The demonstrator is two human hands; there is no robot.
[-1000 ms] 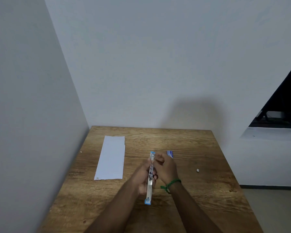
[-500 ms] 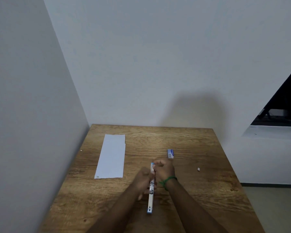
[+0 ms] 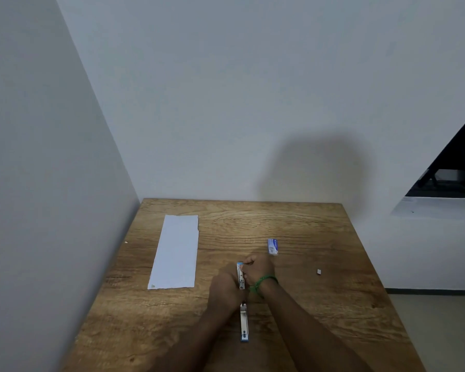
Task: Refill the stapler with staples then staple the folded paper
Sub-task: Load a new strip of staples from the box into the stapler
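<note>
A blue and silver stapler [image 3: 243,322] lies swung open flat on the wooden table [image 3: 320,304], lengthwise toward me. My left hand [image 3: 226,291] grips its middle from the left. My right hand [image 3: 258,268], with a green band at the wrist, curls its fingers over the stapler's far half; what its fingertips hold is hidden. A folded white paper [image 3: 176,252] lies flat to the left, apart from both hands. A small blue staple box [image 3: 272,246] sits just beyond my right hand.
A tiny white piece [image 3: 319,271] lies on the table to the right. Walls close the table in at the left and back. The table's right edge drops to the floor.
Both hands and the stapler came down and toward me from a raised position onto the table. The staple box, formerly hidden behind my right hand, shows fully.
</note>
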